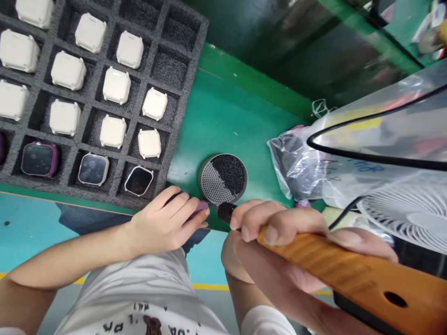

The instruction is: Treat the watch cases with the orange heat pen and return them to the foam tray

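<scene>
Orange-handled screwdriver [352, 272] fills the right hand [293, 221]; left hand [169, 223] pinches 1 purple piece [200, 208].

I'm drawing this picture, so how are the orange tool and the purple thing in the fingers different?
The orange tool looks long and big; the purple thing shows only as a small bit. The orange tool is in the right hand, the purple thing in the left hand. Both are held.

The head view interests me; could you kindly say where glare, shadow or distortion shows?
Head view: bright glare streaks the bag; shadow darkens the tray cells; same view: the right hand and tool loom large, seemingly stretched by a wide lens.
</scene>
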`<state>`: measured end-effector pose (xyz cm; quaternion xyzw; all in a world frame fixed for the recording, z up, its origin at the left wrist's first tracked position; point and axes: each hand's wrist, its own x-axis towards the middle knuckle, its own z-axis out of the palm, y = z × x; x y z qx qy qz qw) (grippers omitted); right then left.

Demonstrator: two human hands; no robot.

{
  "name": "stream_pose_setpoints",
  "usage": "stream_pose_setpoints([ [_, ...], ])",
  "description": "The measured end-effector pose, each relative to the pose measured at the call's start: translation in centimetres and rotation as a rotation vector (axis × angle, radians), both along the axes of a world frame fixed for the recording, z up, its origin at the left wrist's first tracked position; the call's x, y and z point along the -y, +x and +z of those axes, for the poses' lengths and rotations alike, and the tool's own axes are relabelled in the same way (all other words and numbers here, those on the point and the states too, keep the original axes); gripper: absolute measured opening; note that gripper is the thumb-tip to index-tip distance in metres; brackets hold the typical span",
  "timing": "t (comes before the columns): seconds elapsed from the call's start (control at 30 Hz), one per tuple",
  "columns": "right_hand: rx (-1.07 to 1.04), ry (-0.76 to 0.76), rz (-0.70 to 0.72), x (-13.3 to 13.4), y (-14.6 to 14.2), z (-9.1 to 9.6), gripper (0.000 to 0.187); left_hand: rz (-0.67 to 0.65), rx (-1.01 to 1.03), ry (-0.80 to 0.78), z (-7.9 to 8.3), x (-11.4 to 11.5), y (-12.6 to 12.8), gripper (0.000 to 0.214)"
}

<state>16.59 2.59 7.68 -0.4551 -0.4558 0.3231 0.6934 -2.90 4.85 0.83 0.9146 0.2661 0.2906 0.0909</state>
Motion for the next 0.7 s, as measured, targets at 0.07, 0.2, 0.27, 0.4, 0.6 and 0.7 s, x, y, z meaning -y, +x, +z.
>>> stream_pose_setpoints([
  [0.07,0.018,-0.022,-0.009,0.1,0.0,-0.2,0.074,-0.001,-0.002,-0.008,0.0,0.0,0.0,0.026],
  [0.2,0.026,-0.024,-0.011,0.2,-0.1,-0.4,0.073,0.006,-0.003,-0.015,-0.1,0.0,0.1,0.024],
  [0.27,0.031,-0.015,-0.007,0.3,-0.2,-0.5,0.071,0.008,0.003,-0.01,-0.1,0.0,0.1,0.023],
  [0.4,0.045,-0.049,0.036,0.4,-0.2,-0.4,0.067,0.014,0.004,-0.003,-0.2,-0.1,0.2,0.022],
  [0.6,0.03,0.087,0.036,-0.6,-1.0,-0.6,0.079,0.024,0.006,0.008,-0.2,-0.1,0.2,0.019],
  [0.7,0.005,0.079,0.038,-0.9,-1.2,-0.8,0.073,0.028,0.007,-0.003,-0.2,-0.1,0.3,0.019],
])
